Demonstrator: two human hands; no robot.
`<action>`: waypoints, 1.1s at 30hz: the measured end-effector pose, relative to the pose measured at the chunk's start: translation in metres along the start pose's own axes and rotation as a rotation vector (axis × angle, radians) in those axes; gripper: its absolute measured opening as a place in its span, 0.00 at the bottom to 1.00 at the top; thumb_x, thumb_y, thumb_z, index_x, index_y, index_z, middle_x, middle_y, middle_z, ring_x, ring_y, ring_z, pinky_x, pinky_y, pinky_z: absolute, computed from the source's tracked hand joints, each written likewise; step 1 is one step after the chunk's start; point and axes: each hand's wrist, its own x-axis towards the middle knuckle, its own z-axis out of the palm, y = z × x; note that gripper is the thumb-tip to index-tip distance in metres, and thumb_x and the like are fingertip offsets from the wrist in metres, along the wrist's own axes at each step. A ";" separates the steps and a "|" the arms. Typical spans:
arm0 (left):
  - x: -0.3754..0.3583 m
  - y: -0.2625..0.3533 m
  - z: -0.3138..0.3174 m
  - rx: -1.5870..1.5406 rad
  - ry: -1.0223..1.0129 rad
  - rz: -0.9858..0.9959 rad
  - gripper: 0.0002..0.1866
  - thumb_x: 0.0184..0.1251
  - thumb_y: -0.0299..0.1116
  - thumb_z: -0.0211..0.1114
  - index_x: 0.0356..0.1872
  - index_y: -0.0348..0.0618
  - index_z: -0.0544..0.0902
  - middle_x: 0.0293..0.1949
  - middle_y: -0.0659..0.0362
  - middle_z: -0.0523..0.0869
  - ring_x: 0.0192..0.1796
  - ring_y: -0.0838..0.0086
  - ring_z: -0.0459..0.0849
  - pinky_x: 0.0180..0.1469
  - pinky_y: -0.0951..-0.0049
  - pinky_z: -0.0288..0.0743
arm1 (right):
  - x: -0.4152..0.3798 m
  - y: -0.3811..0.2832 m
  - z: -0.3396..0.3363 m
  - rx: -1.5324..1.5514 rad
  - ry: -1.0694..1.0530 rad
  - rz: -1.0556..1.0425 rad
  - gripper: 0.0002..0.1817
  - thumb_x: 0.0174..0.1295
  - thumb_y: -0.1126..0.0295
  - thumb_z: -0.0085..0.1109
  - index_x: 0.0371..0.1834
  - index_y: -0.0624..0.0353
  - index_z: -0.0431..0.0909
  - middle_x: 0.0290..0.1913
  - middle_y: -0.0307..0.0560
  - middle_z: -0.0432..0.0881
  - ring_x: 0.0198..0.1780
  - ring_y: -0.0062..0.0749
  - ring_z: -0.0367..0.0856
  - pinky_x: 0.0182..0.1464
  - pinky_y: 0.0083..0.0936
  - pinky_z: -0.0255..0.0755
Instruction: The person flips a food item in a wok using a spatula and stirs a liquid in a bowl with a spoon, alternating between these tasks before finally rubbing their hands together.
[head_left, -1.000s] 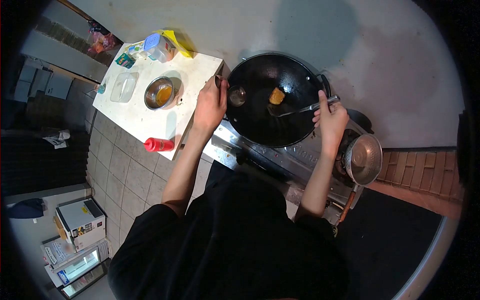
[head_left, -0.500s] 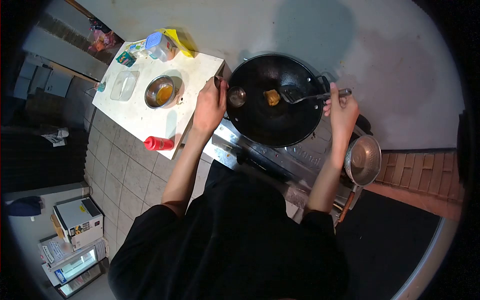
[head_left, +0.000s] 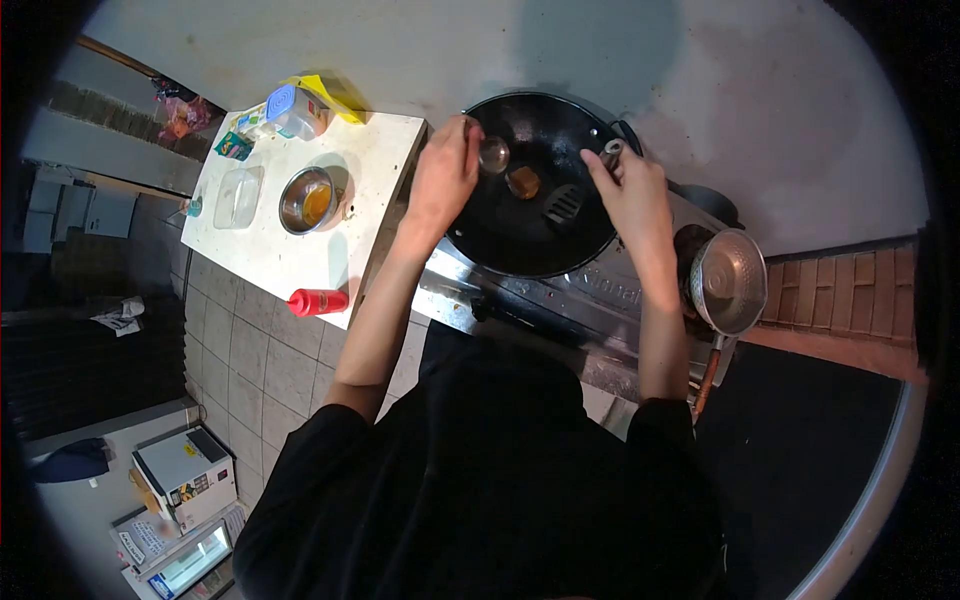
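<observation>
A black wok sits on the stove, and a small browned piece of food lies inside it. My left hand is closed at the wok's left rim around what looks like a small round ladle, its bowl over the wok beside the food. On the right side of the wok, my right hand grips the handle of a slotted spatula. The spatula's blade is low in the wok, to the right of the food and apart from it.
Left of the stove, a white table bears a metal bowl with yellow-orange liquid, a clear container, a blue-lidded tub and a red bottle. At right stands a hammered metal pan with a wooden handle.
My left hand has moved right with the ladle. The spatula has turned and its blade now sits lower, apart from the food. The whole view has shifted slightly.
</observation>
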 end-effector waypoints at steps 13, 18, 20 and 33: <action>0.007 -0.012 0.032 0.067 -0.146 0.080 0.06 0.76 0.27 0.55 0.40 0.35 0.77 0.37 0.44 0.81 0.42 0.44 0.81 0.45 0.53 0.75 | 0.001 0.010 0.018 0.156 0.030 0.064 0.20 0.67 0.60 0.65 0.30 0.71 0.78 0.23 0.61 0.80 0.25 0.55 0.81 0.32 0.39 0.71; 0.007 -0.024 0.032 0.113 -0.136 0.051 0.06 0.76 0.27 0.55 0.41 0.35 0.77 0.38 0.43 0.82 0.42 0.43 0.82 0.44 0.52 0.76 | 0.008 0.013 0.018 0.244 0.094 0.096 0.19 0.67 0.61 0.65 0.31 0.71 0.78 0.23 0.61 0.80 0.25 0.53 0.81 0.32 0.38 0.71; 0.007 -0.026 0.029 0.138 -0.124 0.020 0.06 0.76 0.27 0.55 0.41 0.34 0.77 0.38 0.42 0.82 0.42 0.43 0.82 0.44 0.52 0.76 | 0.009 0.010 0.017 0.264 0.095 0.097 0.19 0.67 0.61 0.65 0.31 0.71 0.78 0.23 0.61 0.79 0.25 0.53 0.80 0.32 0.38 0.71; -0.010 -0.010 -0.030 0.148 0.057 -0.190 0.08 0.77 0.27 0.54 0.40 0.34 0.78 0.36 0.41 0.83 0.39 0.42 0.83 0.42 0.52 0.76 | 0.014 0.005 0.014 0.340 0.103 0.093 0.18 0.67 0.63 0.66 0.31 0.70 0.78 0.22 0.57 0.78 0.21 0.40 0.75 0.30 0.33 0.69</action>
